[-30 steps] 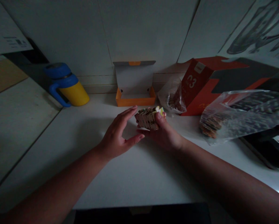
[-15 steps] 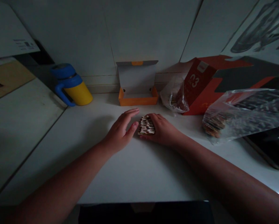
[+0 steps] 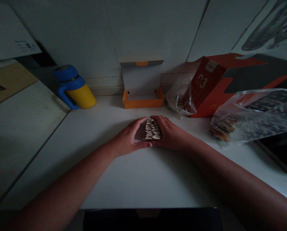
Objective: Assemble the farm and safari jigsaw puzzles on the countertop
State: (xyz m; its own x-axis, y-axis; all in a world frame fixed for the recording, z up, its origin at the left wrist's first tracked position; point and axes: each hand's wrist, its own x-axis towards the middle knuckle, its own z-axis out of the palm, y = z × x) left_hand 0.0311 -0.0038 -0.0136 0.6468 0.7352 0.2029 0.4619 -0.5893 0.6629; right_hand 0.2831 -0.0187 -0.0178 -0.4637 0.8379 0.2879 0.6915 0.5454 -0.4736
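A stack of small patterned cards (image 3: 152, 129) stands on edge on the white tabletop (image 3: 138, 179). My right hand (image 3: 172, 134) curls around its right side, fingers pressed to the cards. My left hand (image 3: 129, 138) cups the left side, with the fingertips at the top of the stack and the thumb touching the front lower corner. Both hands enclose the stack between them.
An open orange box (image 3: 143, 86) with a grey lid stands behind the hands by the wall. A blue and yellow mug (image 3: 73, 88) lies at the left. A red carton (image 3: 220, 85) and two clear plastic bags (image 3: 182, 99) (image 3: 251, 117) with pieces sit at the right.
The right hand brought the cards down from the air and set them on edge on the table. The left hand then closed in against the stack's left side.
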